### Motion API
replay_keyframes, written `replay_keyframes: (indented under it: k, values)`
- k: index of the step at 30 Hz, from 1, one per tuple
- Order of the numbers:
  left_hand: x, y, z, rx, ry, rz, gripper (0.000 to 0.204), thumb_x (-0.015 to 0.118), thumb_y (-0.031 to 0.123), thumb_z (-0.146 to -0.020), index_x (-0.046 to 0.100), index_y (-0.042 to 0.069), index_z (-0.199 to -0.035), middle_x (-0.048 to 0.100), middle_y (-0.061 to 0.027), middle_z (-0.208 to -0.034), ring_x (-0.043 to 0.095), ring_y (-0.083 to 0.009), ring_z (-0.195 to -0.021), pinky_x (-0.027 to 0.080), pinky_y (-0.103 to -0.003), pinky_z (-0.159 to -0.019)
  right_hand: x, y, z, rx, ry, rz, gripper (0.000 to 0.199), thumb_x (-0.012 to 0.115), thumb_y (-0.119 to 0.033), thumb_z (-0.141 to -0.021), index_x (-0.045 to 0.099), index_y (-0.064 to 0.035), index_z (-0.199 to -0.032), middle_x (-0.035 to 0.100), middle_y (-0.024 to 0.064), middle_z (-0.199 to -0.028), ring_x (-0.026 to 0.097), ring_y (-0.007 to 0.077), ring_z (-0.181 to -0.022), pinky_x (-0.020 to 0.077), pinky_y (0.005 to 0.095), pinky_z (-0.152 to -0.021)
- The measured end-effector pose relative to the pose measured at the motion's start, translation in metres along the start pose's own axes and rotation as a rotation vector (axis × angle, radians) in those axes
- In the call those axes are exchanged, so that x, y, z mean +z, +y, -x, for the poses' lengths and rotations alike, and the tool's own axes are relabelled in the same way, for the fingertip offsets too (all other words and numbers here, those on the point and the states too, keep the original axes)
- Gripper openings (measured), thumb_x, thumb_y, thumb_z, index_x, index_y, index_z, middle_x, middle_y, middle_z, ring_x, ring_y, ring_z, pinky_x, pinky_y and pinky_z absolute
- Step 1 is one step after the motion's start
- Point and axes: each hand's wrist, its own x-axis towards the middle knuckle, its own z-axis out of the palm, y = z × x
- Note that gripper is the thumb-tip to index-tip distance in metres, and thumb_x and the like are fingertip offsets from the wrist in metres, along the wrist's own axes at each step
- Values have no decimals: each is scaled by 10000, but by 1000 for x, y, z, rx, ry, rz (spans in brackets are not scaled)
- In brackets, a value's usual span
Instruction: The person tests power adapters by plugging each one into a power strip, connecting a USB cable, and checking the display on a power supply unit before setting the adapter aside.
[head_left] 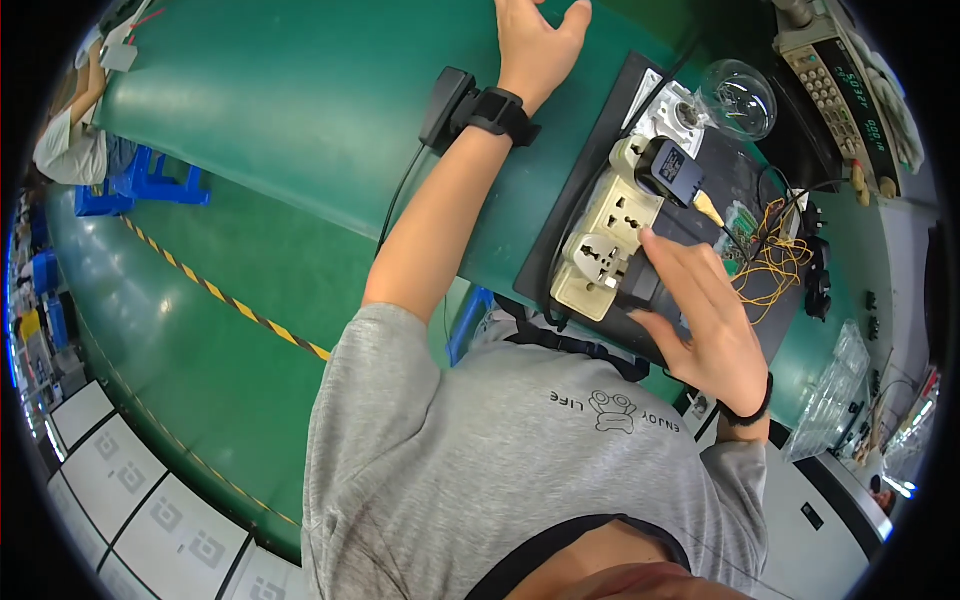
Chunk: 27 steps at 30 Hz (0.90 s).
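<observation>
My right hand (715,330) is open beside a cream power strip (590,296), thumb and fingers apart, its fingertips close to the strip's sockets. A white plug adapter (597,257) sits in the near end of the strip. Farther along, a black plug-in unit with a small display (672,170) is fitted to it, and a pale yellow plug (708,208) lies against that unit. My left hand (540,50) reaches over the green table at the upper edge, thumb spread; its other fingers are partly cut off. It holds nothing I can see.
A clear glass bulb (740,100) stands by a white socket plate (668,112). Green circuit boards (738,228) lie among yellow wires (790,255) on a dark mat. A bench instrument (840,95) stands far right. Another person (75,140) sits far left near blue stools (160,180).
</observation>
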Motion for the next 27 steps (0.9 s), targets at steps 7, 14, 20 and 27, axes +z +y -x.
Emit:
replay_keyframes:
  k: [7,14,20,27]
  values:
    - [-3,4,-1,-78,-32,-78,555,640,164,-780,385,20,-1251,459,-137,-1067,468,-230,-901,427,-313,-708,1,-9,-13,-14,-41,88,634,707,43,-569,499,67,-1167,561,174,-1077,520,320,-882,432,357,-774]
    - [-1,18,-4,-234,-229,221,368,656,128,-784,534,3,-1108,522,-84,-1017,501,-149,-894,443,-281,-727,17,-9,-21,-22,-62,154,611,671,33,-630,451,79,-1198,512,176,-1142,477,319,-847,422,364,-766]
    - [-20,57,1,-21,-1010,191,256,703,201,-755,631,33,-932,621,-22,-894,542,-120,-847,415,-255,-766,14,24,-3,9,280,-61,483,758,-139,-643,601,-12,-1081,599,127,-1086,532,294,-965,410,351,-853]
    - [-15,79,21,185,-1159,-21,444,804,174,-605,617,45,-987,615,-34,-954,545,-184,-934,415,-302,-848,9,66,21,366,535,32,168,696,-100,-726,672,2,-857,613,77,-684,496,210,-702,375,318,-711]
